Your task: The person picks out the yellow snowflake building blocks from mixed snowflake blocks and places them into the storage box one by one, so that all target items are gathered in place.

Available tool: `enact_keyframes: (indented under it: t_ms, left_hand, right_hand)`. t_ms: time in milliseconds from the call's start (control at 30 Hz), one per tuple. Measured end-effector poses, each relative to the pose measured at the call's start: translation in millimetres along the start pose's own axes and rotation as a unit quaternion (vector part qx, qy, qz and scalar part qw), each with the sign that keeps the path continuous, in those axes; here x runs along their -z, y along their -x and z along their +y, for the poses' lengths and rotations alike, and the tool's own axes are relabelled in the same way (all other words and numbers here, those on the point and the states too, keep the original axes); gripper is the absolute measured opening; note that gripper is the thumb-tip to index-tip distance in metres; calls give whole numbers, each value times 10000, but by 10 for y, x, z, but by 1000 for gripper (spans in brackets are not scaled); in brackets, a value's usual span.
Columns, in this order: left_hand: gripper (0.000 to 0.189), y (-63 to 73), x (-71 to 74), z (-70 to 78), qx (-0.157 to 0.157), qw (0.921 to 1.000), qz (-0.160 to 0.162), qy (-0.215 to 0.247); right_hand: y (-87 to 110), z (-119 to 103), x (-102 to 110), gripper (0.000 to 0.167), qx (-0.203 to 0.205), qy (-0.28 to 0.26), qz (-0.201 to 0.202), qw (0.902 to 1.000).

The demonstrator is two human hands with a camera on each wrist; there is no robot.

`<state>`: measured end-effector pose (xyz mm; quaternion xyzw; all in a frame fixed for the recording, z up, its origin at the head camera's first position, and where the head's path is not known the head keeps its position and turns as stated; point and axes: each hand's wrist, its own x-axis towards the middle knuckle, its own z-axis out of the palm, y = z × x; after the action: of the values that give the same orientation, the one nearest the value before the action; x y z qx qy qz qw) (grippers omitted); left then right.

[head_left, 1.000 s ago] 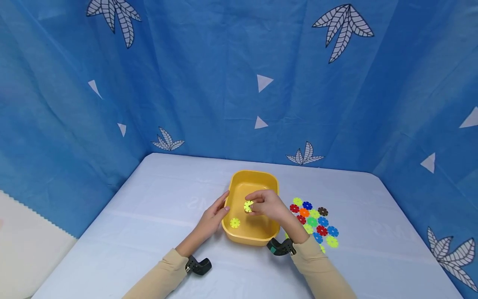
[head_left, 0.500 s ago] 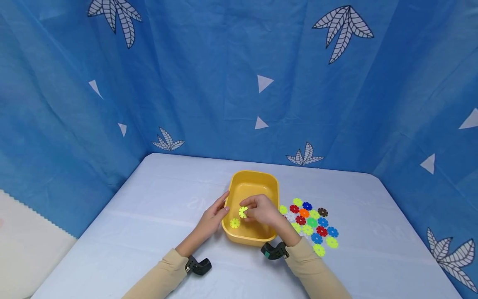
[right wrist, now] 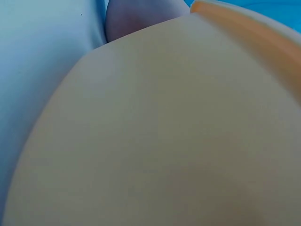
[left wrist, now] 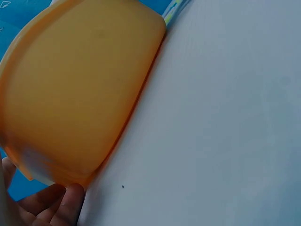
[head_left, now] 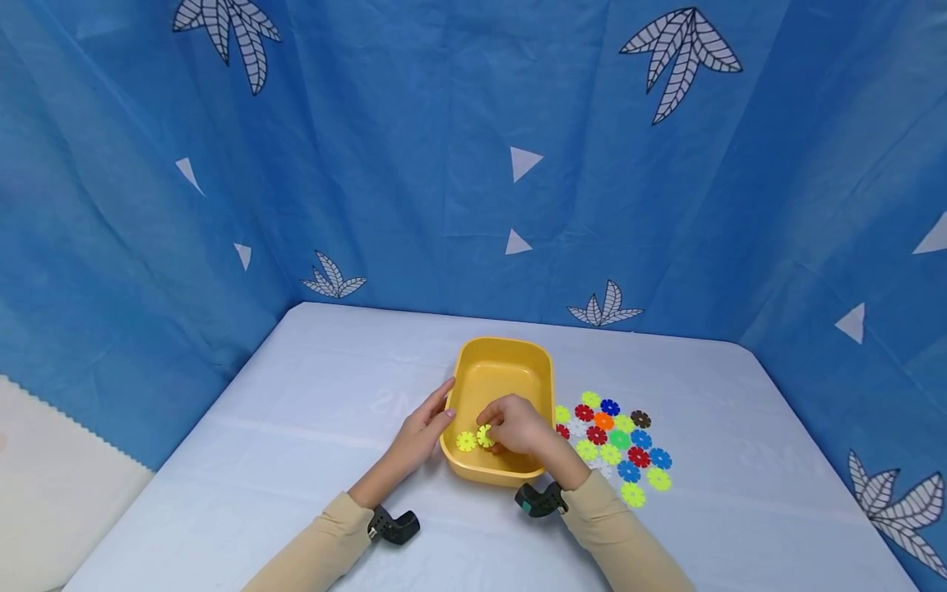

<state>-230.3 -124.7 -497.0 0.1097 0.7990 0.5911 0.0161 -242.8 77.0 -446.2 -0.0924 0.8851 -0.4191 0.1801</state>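
Observation:
A yellow plastic tub [head_left: 510,362] stands on the table, its outer wall filling much of the left wrist view. My left hand [head_left: 417,440] holds the tub's left side, thumb at the rim and fingers against the outside, as the left wrist view shows from below. Inside the tub, my right hand [head_left: 518,425] pinches a yellow-green snowflake disc [head_left: 484,436], low over the tub's floor near the front. Another yellow-green snowflake disc [head_left: 466,441] lies flat just left of it. In the right wrist view a blurred tan surface hides the fingers; an orange rim [right wrist: 254,23] shows at top right.
Several loose snowflake discs [head_left: 620,440] in red, blue, green, orange, white, brown and yellow-green lie right of the tub. The white-covered table [head_left: 333,370] ends at a blue patterned curtain [head_left: 444,164] behind.
My right hand has moved left and toward the tub's front, bringing the pinched disc down beside the other one. More loose discs show from behind that arm. The left hand stays put.

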Motion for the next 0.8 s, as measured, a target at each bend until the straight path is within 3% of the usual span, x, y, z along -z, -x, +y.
enact_keyframes:
  t_ms: [467,800]
  left_hand:
    - [54,5,-13,7,17,10000,14,13]
    - [54,0,-8,5,12,10000,-7,43]
  right_hand:
    - [38,-9,0,14,85,495,129,9987]
    - [24,-1,-2,7,185,567,224,9980]
